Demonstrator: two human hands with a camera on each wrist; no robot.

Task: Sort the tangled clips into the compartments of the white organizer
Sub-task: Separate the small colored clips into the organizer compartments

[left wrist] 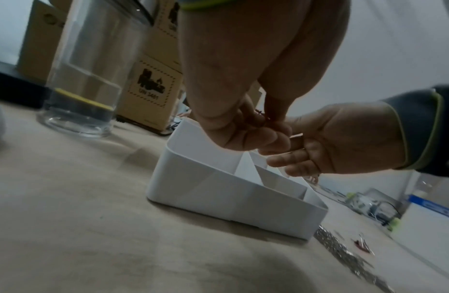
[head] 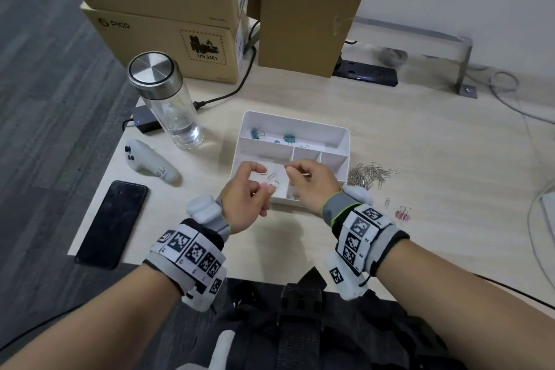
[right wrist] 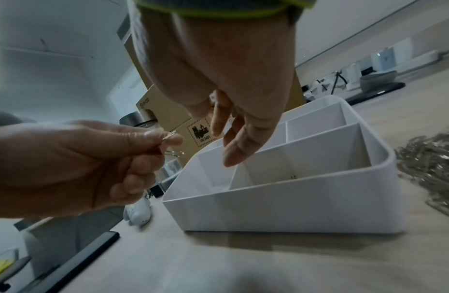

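The white organizer (head: 330, 132) sits mid-table, with teal binder clips (head: 289, 138) in its long back compartment. Both hands hover over its near compartments. My left hand (head: 264, 180) pinches a tangle of silver clips (right wrist: 169, 135) between thumb and forefinger, and a wire loop hangs under it. My right hand (head: 289, 170) is a little to the right, thumb and forefinger pinched on a small clip (right wrist: 213, 98), the other fingers loosely extended. A pile of silver paper clips (head: 369, 174) lies right of the organizer, with a pink binder clip (head: 404, 213) nearer me.
A glass bottle (head: 168, 99) with a steel lid, a white controller (head: 150, 164) and a black phone (head: 112, 222) lie on the left. Cardboard boxes (head: 168, 39) and a power strip (head: 369, 72) stand at the back. Cables run along the right side.
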